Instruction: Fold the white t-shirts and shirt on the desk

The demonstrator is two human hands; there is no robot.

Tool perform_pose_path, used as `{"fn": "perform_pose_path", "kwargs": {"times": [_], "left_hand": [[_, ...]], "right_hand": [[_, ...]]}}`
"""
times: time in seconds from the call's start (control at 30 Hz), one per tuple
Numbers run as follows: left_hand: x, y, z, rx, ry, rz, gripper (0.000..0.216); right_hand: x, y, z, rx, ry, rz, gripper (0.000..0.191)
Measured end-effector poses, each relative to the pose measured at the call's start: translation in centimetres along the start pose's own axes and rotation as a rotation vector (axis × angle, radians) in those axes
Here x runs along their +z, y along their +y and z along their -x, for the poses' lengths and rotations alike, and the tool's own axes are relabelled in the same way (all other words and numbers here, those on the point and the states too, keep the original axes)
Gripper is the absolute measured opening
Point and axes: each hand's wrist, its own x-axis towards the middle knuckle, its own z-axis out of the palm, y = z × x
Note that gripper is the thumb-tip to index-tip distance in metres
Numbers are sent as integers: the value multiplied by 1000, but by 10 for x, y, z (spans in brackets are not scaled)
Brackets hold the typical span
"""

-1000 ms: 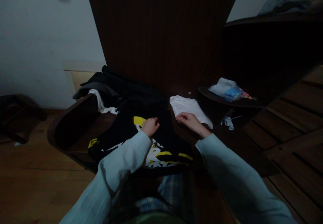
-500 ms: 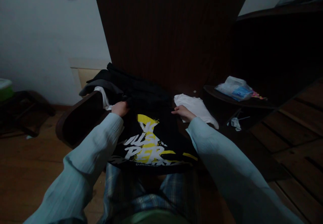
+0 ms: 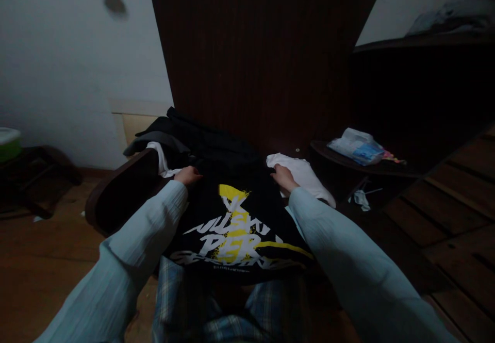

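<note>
A black T-shirt [image 3: 235, 224] with a yellow and white print lies spread out in front of me, its lower edge over my plaid-trousered lap. My left hand [image 3: 187, 175] is closed on the shirt's far left corner. My right hand [image 3: 283, 177] grips the far right corner, right beside a folded white garment [image 3: 305, 174]. Both arms wear pale blue sleeves. The room is dim, and the fingers are partly curled under the cloth.
A heap of dark clothes [image 3: 193, 139] with a bit of white cloth lies behind the shirt on a dark wooden seat [image 3: 124, 188]. A plastic bag [image 3: 356, 146] rests on a small dark shelf at right. A dark wooden panel rises behind. Wooden floor surrounds.
My hands moved apart from the middle of the bunched shirt to its far corners, and the shirt is now spread flat with the print showing in full.
</note>
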Motion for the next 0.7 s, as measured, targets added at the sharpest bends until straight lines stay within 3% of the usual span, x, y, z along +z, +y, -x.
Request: {"fn": "perform_pose_path", "kwargs": {"times": [0.17,0.33,0.5,0.6,0.7], "left_hand": [[-3,8,13,-27,0,-136,42],[9,-6,17,73,-66,-71,38],[28,-13,30,69,4,32,34],[35,-17,41,72,17,105,41],[36,-24,48,67,19,131,48]], "right_hand": [[-1,-3,7,-41,8,-4,20],[-11,-29,23,-137,169,-33,31],[-6,-67,31,-362,-44,-147,21],[8,-91,38,-479,-193,-304,7],[28,-112,51,-614,-247,-479,12]]}}
